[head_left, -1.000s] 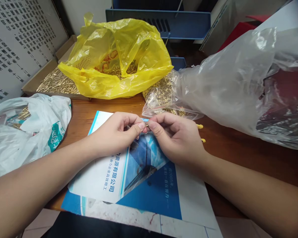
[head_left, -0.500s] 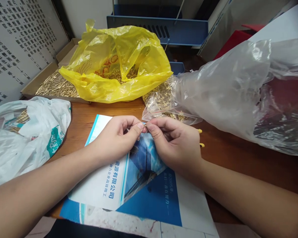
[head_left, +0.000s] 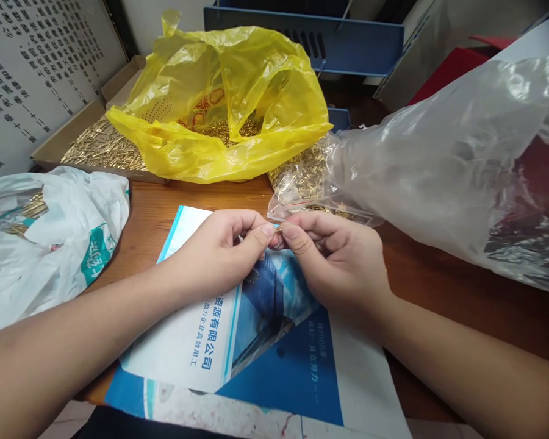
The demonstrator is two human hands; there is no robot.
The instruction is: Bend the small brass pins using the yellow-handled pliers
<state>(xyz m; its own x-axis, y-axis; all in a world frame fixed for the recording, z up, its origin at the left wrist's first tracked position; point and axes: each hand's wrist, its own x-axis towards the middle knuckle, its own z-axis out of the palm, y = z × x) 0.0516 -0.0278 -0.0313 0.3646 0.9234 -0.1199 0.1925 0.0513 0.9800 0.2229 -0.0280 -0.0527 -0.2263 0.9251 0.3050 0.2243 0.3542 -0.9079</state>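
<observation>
My left hand (head_left: 231, 250) and my right hand (head_left: 333, 256) meet fingertip to fingertip above a blue and white printed folder (head_left: 165, 360). Between the two pinches shows a tiny brass-coloured metal piece (head_left: 279, 230), mostly covered by the fingers. Thumb and forefinger are closed on each side of it. Just behind my fingers lies a clear zip bag (head_left: 302, 183) of small brass pieces. Farther back stands an open yellow plastic bag (head_left: 274, 91) with more brass bits inside.
A cardboard tray (head_left: 50, 143) of slim brass pins is at the back left. A white plastic bag (head_left: 64, 244) with pins sits at the left. A large clear plastic bag (head_left: 407, 164) spreads over the right side. Behind is a blue rack (head_left: 366, 49).
The whole view has shifted slightly. Both hands keep their pinch at the small brass piece, with little visible movement of the fingers.
</observation>
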